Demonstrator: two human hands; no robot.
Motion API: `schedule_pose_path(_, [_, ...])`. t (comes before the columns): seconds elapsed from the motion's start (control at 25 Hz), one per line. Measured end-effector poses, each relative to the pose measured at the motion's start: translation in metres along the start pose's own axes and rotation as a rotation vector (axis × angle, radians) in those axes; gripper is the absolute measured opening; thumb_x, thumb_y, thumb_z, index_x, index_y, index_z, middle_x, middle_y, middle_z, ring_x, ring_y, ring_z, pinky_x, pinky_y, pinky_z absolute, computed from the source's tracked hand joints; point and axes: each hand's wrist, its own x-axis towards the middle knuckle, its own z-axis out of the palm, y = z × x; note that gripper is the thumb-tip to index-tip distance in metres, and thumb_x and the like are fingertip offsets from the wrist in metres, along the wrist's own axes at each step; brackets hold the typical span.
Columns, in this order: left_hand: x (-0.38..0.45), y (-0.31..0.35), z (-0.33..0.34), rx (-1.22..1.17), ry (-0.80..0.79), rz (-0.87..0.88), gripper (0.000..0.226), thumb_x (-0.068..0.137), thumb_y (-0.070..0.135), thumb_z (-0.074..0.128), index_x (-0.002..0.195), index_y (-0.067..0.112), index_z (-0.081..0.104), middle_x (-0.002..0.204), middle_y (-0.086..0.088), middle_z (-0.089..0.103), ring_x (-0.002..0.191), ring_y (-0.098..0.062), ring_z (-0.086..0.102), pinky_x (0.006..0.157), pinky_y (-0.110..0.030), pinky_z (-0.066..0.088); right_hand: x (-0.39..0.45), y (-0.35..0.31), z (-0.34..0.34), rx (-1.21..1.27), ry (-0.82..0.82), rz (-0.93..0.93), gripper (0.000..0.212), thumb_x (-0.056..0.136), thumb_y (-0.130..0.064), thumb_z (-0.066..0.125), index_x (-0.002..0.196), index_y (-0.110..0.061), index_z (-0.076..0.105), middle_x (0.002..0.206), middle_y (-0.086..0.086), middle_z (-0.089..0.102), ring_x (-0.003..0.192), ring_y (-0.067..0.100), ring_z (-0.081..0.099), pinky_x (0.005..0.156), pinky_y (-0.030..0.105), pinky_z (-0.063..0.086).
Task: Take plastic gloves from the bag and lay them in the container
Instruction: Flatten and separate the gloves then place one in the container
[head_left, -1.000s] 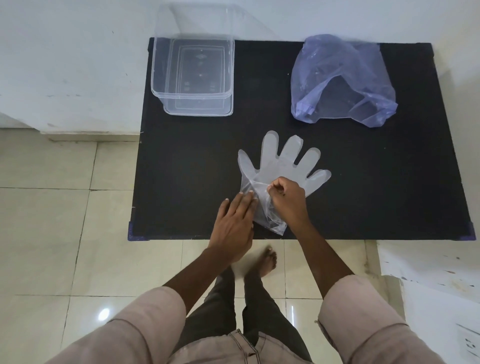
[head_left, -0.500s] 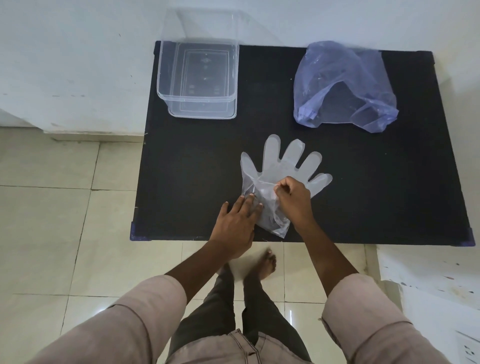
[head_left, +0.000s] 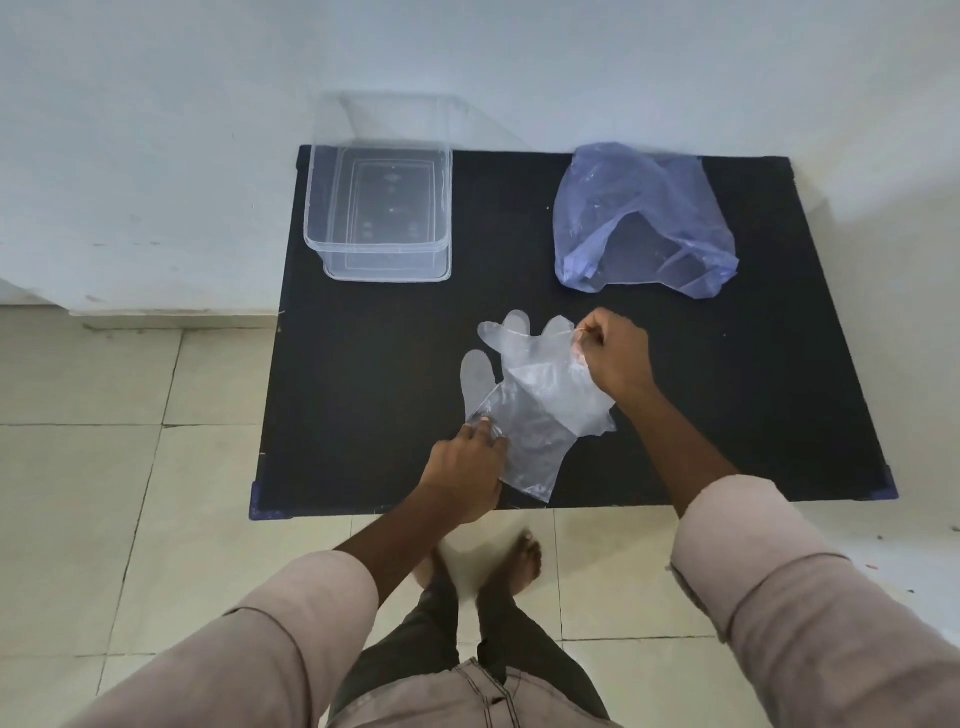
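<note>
Clear plastic gloves (head_left: 530, 410) lie on the black table (head_left: 363, 384), near its front edge. My left hand (head_left: 467, 467) presses its fingertips on the cuff end of the lower glove. My right hand (head_left: 613, 358) pinches the finger end of a glove sheet and holds it slightly raised over the pile. The blue-tinted plastic bag (head_left: 644, 218) sits crumpled at the back right, mouth facing me. At the back left stands the clear rectangular container (head_left: 379, 244) with nothing visible inside it.
The table stands against a white wall (head_left: 467, 62), with tiled floor (head_left: 104, 467) to the left and front. My bare feet (head_left: 498, 561) are just below the table's front edge.
My right hand has moved from the glove's wrist area up and to the right, pulling one glove sheet apart from the other. My left hand stays pressed on the cuff.
</note>
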Motion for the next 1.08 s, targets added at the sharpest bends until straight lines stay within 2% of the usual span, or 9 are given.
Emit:
schedule_pose_path(0.2, [0.002, -0.001, -0.017, 0.029, -0.084, 0.035, 0.051, 0.093, 0.030, 0.051, 0.140, 0.015, 0.042, 0.146, -0.014, 0.043, 0.122, -0.033, 0.054, 0.096, -0.045, 0.049, 0.020, -0.011, -0.037, -0.067, 0.057, -0.083, 0.017, 0.096, -0.014, 0.052, 0.095, 0.000, 0.062, 0.097, 0.017, 0.069, 0.083, 0.021, 0.060, 0.078, 0.027, 0.043])
schedule_pose_path(0.32, [0.004, -0.003, -0.022, 0.016, -0.107, 0.065, 0.048, 0.090, 0.028, 0.053, 0.135, 0.014, 0.047, 0.138, -0.013, 0.050, 0.116, -0.034, 0.058, 0.095, -0.048, 0.051, 0.027, -0.013, -0.058, -0.098, 0.069, -0.101, 0.021, 0.096, -0.017, 0.052, 0.105, 0.000, 0.061, 0.106, 0.019, 0.068, 0.096, 0.031, 0.064, 0.086, 0.035, 0.048])
schedule_pose_path(0.4, [0.005, -0.004, -0.028, 0.008, -0.137, 0.077, 0.045, 0.091, 0.028, 0.053, 0.133, 0.014, 0.049, 0.135, -0.012, 0.054, 0.115, -0.033, 0.060, 0.096, -0.047, 0.051, 0.027, -0.020, -0.072, -0.113, 0.104, -0.126, 0.017, 0.096, -0.013, 0.052, 0.099, 0.000, 0.062, 0.098, 0.019, 0.069, 0.089, 0.032, 0.064, 0.077, 0.033, 0.047])
schedule_pose_path(0.56, [0.004, -0.005, -0.033, 0.036, -0.179, 0.108, 0.045, 0.093, 0.029, 0.051, 0.135, 0.013, 0.047, 0.138, -0.014, 0.053, 0.119, -0.035, 0.057, 0.100, -0.048, 0.048, 0.022, -0.036, -0.096, -0.126, 0.202, -0.170, 0.016, 0.093, -0.004, 0.049, 0.084, -0.001, 0.062, 0.088, 0.017, 0.071, 0.082, 0.032, 0.064, 0.074, 0.036, 0.048])
schedule_pose_path(0.72, [0.002, -0.005, -0.034, 0.047, -0.195, 0.122, 0.049, 0.092, 0.030, 0.054, 0.137, 0.013, 0.044, 0.141, -0.014, 0.049, 0.123, -0.034, 0.054, 0.101, -0.048, 0.048, 0.013, -0.047, -0.111, -0.128, 0.241, -0.200, 0.017, 0.094, -0.004, 0.049, 0.082, -0.004, 0.061, 0.088, 0.015, 0.071, 0.080, 0.028, 0.064, 0.070, 0.030, 0.046])
schedule_pose_path(0.88, [0.004, -0.010, -0.033, -0.137, -0.269, 0.108, 0.055, 0.090, 0.034, 0.056, 0.139, 0.016, 0.041, 0.148, -0.011, 0.041, 0.131, -0.033, 0.046, 0.107, -0.050, 0.041, 0.006, -0.055, -0.121, -0.119, 0.162, -0.249, 0.014, 0.095, -0.007, 0.051, 0.086, -0.005, 0.061, 0.088, 0.013, 0.070, 0.082, 0.027, 0.065, 0.075, 0.035, 0.053])
schedule_pose_path(0.96, [0.007, -0.013, -0.049, -0.226, -0.268, 0.120, 0.054, 0.090, 0.039, 0.058, 0.138, 0.018, 0.045, 0.147, -0.008, 0.045, 0.129, -0.030, 0.048, 0.108, -0.044, 0.040, 0.001, -0.062, -0.130, -0.133, 0.126, -0.286, 0.015, 0.095, -0.007, 0.049, 0.086, -0.005, 0.061, 0.086, 0.015, 0.069, 0.080, 0.030, 0.064, 0.073, 0.037, 0.053])
schedule_pose_path(1.0, [0.008, -0.012, -0.062, -0.232, -0.248, 0.136, 0.053, 0.090, 0.040, 0.059, 0.137, 0.018, 0.048, 0.144, -0.007, 0.048, 0.127, -0.028, 0.049, 0.107, -0.042, 0.040, -0.001, -0.067, -0.136, -0.142, 0.112, -0.309, 0.015, 0.095, -0.008, 0.049, 0.085, -0.006, 0.060, 0.084, 0.015, 0.068, 0.079, 0.031, 0.064, 0.071, 0.035, 0.051])
schedule_pose_path(1.08, [0.007, -0.010, -0.096, -0.254, -0.176, 0.137, 0.051, 0.089, 0.039, 0.061, 0.135, 0.019, 0.052, 0.138, -0.006, 0.055, 0.120, -0.025, 0.055, 0.103, -0.039, 0.043, -0.004, -0.078, -0.148, -0.165, 0.079, -0.356, 0.014, 0.096, -0.012, 0.051, 0.085, -0.008, 0.059, 0.085, 0.014, 0.067, 0.077, 0.026, 0.061, 0.069, 0.020, 0.045])
